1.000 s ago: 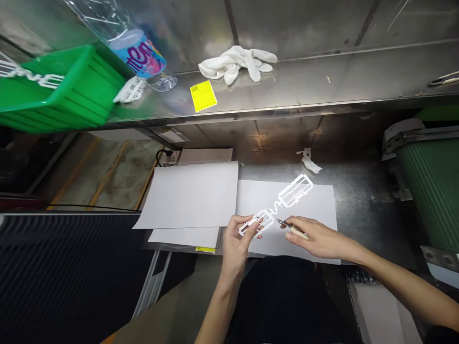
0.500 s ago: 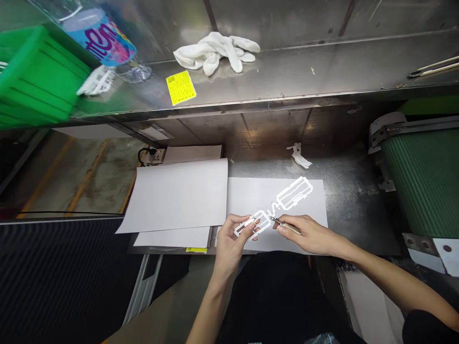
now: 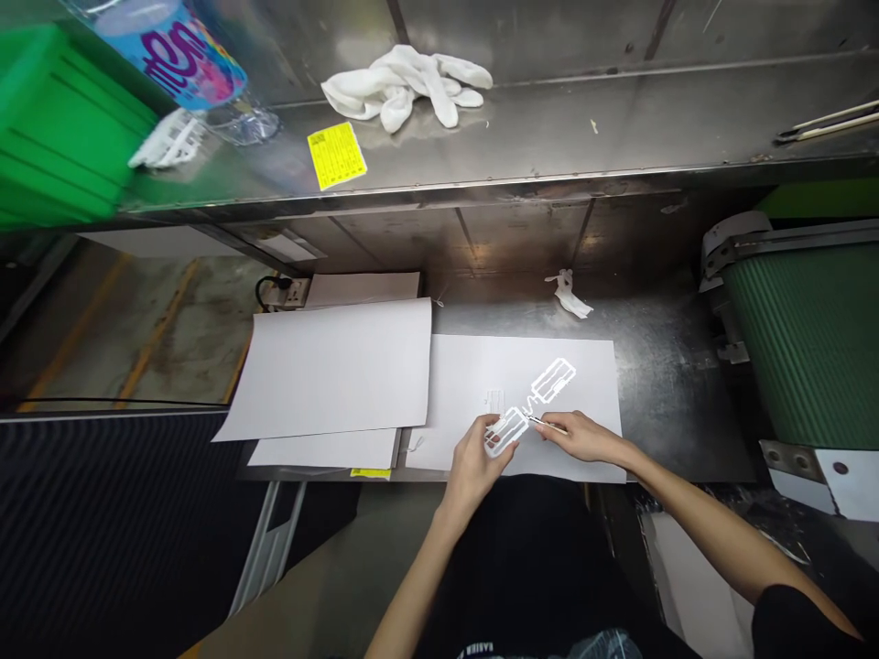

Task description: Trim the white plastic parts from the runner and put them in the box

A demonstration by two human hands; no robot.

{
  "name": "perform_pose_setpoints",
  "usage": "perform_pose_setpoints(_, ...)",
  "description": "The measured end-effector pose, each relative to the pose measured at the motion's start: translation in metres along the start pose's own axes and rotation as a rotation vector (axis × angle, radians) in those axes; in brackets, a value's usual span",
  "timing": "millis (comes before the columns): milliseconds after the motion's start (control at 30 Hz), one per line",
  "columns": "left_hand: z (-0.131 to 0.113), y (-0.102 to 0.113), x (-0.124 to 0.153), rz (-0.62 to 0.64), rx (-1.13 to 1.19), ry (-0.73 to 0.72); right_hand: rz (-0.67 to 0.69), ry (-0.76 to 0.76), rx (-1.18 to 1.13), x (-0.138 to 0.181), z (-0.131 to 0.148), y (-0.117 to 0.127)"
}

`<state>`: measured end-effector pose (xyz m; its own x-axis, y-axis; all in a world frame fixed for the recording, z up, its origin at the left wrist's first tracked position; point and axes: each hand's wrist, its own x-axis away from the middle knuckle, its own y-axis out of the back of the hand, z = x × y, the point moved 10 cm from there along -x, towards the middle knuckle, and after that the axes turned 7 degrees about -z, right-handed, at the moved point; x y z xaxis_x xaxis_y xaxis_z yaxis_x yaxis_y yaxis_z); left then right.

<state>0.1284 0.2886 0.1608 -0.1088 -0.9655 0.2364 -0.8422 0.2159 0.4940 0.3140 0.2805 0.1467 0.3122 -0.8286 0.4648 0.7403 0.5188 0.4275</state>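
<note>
Left hand (image 3: 477, 455) pinches a white plastic frame (image 3: 528, 407) over paper (image 3: 467, 375); right hand (image 3: 577, 436) grips a thin tool (image 3: 542, 423) at its joint, trimming seemingly unfinished, one small piece (image 3: 494, 400) lying loose

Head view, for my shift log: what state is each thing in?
White plastic frame: lifted over the paper, near end pinched by the left hand.
Small tool: gripped in the right hand, tip at the frame.
White gloves: crumpled on the shelf.
Bottle: lying on its side.
Paper sheets: flat, overlapping.
</note>
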Motion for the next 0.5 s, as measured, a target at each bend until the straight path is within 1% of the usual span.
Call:
perform_pose_setpoints(133,0.016,-0.021,0.004,0.008,-0.017,-0.040,-0.026,0.013,0.043,-0.006,-0.018,-0.014)
perform_pose_setpoints(233,0.028,-0.026,0.011,-0.033,-0.046,-0.034,-0.056,0.020,0.089,-0.006,-0.030,-0.021)
perform_pose_setpoints(300,0.041,-0.024,0.010,-0.101,-0.071,0.012,-0.078,0.012,0.140,-0.005,-0.041,-0.023)
perform_pose_setpoints(400,0.061,-0.026,-0.007,-0.196,-0.103,0.107,-0.122,-0.001,0.267,0.000,-0.058,-0.021)
perform_pose_setpoints(500,0.066,-0.037,-0.024,-0.235,-0.138,0.213,-0.159,0.073,0.398,0.016,-0.058,-0.021)
